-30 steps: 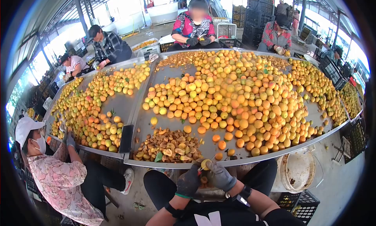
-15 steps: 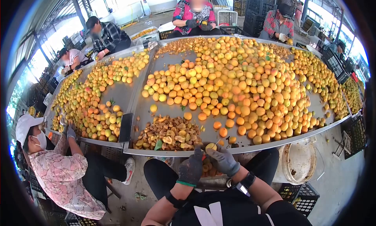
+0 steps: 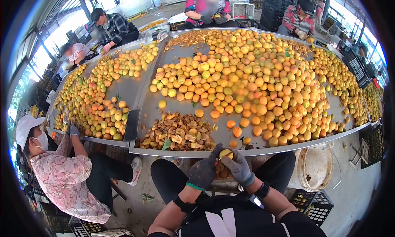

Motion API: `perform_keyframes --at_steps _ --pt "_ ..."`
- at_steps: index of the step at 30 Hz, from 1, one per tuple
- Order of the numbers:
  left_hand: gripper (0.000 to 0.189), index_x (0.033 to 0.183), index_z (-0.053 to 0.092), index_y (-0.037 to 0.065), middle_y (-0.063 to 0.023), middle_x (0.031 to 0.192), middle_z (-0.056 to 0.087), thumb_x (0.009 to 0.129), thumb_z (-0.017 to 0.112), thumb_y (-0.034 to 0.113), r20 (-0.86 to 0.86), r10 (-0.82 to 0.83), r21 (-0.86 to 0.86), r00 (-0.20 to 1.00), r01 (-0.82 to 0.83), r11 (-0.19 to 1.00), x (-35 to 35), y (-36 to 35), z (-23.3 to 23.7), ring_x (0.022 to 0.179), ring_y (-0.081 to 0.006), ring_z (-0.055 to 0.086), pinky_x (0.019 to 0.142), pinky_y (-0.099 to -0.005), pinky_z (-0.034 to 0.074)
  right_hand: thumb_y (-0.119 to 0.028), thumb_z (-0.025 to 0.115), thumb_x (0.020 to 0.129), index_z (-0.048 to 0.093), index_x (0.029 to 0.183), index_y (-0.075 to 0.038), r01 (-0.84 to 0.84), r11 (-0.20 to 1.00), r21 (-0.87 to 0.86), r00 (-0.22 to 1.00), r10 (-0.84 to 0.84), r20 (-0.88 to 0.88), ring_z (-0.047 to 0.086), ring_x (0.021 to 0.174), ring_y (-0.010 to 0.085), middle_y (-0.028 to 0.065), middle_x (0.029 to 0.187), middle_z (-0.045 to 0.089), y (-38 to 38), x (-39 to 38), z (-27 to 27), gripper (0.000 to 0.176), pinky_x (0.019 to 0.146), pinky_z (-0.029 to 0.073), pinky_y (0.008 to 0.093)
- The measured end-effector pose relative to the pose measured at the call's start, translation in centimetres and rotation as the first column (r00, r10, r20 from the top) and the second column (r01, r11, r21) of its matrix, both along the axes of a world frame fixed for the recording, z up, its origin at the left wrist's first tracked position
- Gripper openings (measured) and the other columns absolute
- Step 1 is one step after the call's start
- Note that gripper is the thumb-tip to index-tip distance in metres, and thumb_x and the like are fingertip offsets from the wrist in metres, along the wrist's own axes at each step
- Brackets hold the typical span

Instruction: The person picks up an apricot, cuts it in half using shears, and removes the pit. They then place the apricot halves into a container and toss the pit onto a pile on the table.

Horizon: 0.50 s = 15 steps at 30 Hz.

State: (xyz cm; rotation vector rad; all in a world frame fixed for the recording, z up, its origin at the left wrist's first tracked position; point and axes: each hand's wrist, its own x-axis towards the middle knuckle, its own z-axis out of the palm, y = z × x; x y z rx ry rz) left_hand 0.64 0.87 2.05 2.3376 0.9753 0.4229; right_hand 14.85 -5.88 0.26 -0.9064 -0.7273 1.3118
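Observation:
Over the table's near edge, my two gloved hands meet around one yellow apricot. My left hand, in a dark grey glove with a green cuff, is closed with its fingertips against the fruit's left side. From the right, my right hand, in a lighter grey glove, grips the same apricot with thumb and fingers. A thin line crosses the fruit, and a small red bit shows beside my left fingers; I cannot tell what it belongs to. A heap of apricot pieces lies just beyond on the metal table.
Whole apricots cover much of the table. Between my knees, a container of orange pieces is partly hidden. A white bucket and black crate stand right. A person in a white cap sits left; others work across the table.
The table sits slightly higher in the view. Both my hands still hold the apricot, which is turned and now shows more of its yellow face. The person opposite appears higher in the view.

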Motion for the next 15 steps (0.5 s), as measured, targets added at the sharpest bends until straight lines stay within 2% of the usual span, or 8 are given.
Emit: perform_keyframes --at_steps 2,4,5,7,10,11,13,15 --pt "0.070 0.145 0.029 0.029 -0.0194 0.073 0.063 0.083 0.058 0.018 0.005 0.007 -0.079 1.000 -0.007 0.997 0.1 0.3 -0.3 0.067 -0.0365 0.063 0.059 -0.0467 0.049 -0.016 0.058 0.093 0.052 0.120 -0.003 0.003 0.999 0.037 1.000 -0.003 0.000 0.053 0.087 0.0050 -0.0008 0.102 0.058 -0.2 -0.3 -0.6 0.030 0.076 0.045 0.0199" --pt "0.070 0.145 0.026 0.031 -0.0211 0.076 0.064 0.084 0.056 0.016 -0.101 0.010 -0.134 0.995 -0.023 0.991 0.2 0.8 0.0 0.071 -0.0380 0.064 0.062 -0.0485 0.050 -0.011 0.056 0.091 0.046 0.127 -0.001 0.068 0.995 -0.076 0.997 -0.066 0.037 0.054 0.105 0.0136 0.0058 0.116 0.056 -0.3 -0.6 -1.8 0.038 0.093 0.044 0.0283" --pt "0.070 0.145 0.026 0.031 -0.0211 0.076 0.064 0.084 0.056 0.016 -0.101 0.011 -0.136 0.995 -0.024 0.990 0.2 1.0 -0.4 0.071 -0.0380 0.064 0.062 -0.0485 0.050 -0.011 0.056 0.091 0.046 0.127 -0.001 0.067 0.995 -0.078 0.997 -0.065 0.037 0.054 0.105 0.0136 0.0058 0.116 0.056 0.0 -0.4 -2.3 0.038 0.093 0.044 0.0283" --pt "0.068 0.145 0.027 0.030 -0.0208 0.076 0.064 0.084 0.054 0.014 -0.165 -0.025 -0.092 0.986 0.010 0.996 0.4 1.9 -1.2 0.071 -0.0389 0.064 0.063 -0.0492 0.050 -0.007 0.056 0.089 0.043 0.129 0.000 -0.024 0.990 -0.136 0.952 -0.018 -0.305 0.053 0.108 0.0165 0.0083 0.118 0.054 0.9 0.4 -3.5 0.043 0.095 0.043 0.0309" --pt "0.068 0.145 0.028 0.030 -0.0218 0.078 0.064 0.084 0.053 0.012 -0.132 -0.061 -0.161 0.989 0.040 0.986 0.1 2.5 -1.2 0.073 -0.0388 0.064 0.065 -0.0485 0.051 -0.005 0.056 0.087 0.043 0.128 0.000 -0.078 0.992 -0.096 0.921 0.034 -0.388 0.056 0.106 0.0187 0.0092 0.115 0.055 1.7 1.5 -4.2 0.043 0.093 0.046 0.0318" --pt "0.068 0.145 0.028 0.030 -0.0218 0.078 0.064 0.084 0.053 0.012 -0.133 -0.063 -0.163 0.989 0.041 0.986 0.0 2.8 -1.4 0.073 -0.0388 0.064 0.065 -0.0485 0.051 -0.005 0.056 0.087 0.043 0.128 0.000 -0.077 0.992 -0.098 0.921 0.033 -0.389 0.056 0.106 0.0187 0.0092 0.115 0.055 1.6 1.6 -4.1 0.043 0.093 0.046 0.0318" --pt "0.066 0.143 0.032 0.028 -0.0230 0.088 0.064 0.082 0.055 0.016 -0.057 -0.096 -0.248 0.994 0.079 0.966 -0.1 3.3 -1.3 0.084 -0.0403 0.063 0.072 -0.0499 0.050 -0.008 0.055 0.089 0.049 0.122 0.000 -0.005 0.985 -0.175 0.990 -0.019 -0.139 0.059 0.096 0.0185 0.0087 0.108 0.058 1.4 1.5 -2.3 0.034 0.085 0.049 0.0302" --pt "0.061 0.141 0.036 0.024 -0.0214 0.089 0.065 0.084 0.055 0.015 -0.076 -0.094 -0.260 0.993 0.071 0.963 -0.2 3.2 0.3 0.086 -0.0381 0.064 0.073 -0.0473 0.051 -0.009 0.055 0.090 0.052 0.117 -0.001 -0.054 0.977 -0.205 0.977 0.010 -0.213 0.059 0.091 0.0168 0.0078 0.103 0.059 1.6 1.9 -2.8 0.029 0.080 0.050 0.0284"
